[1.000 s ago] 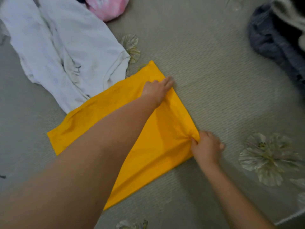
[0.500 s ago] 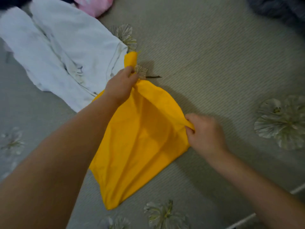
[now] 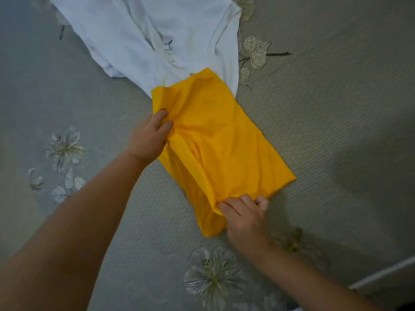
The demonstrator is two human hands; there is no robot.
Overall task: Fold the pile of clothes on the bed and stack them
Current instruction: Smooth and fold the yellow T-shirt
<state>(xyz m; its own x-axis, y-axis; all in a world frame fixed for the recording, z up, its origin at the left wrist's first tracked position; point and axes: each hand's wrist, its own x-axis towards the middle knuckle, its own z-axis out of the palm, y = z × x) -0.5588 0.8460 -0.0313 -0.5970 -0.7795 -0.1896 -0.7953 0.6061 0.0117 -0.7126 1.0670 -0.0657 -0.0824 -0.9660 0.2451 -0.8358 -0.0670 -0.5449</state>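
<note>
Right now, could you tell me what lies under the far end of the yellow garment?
The yellow garment overlaps the lower edge of a white T-shirt; its remainder rests on the floral bedspread. How far the white fabric extends beneath is hidden.

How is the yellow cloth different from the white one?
The yellow cloth is folded into a compact rectangle; the white cloth lies spread out and rumpled. The left hand and right hand both grip the yellow cloth; neither hand touches the white one. The yellow cloth's far corner lies on top of the white cloth's edge. Both rest on the flowered bedspread.
</note>
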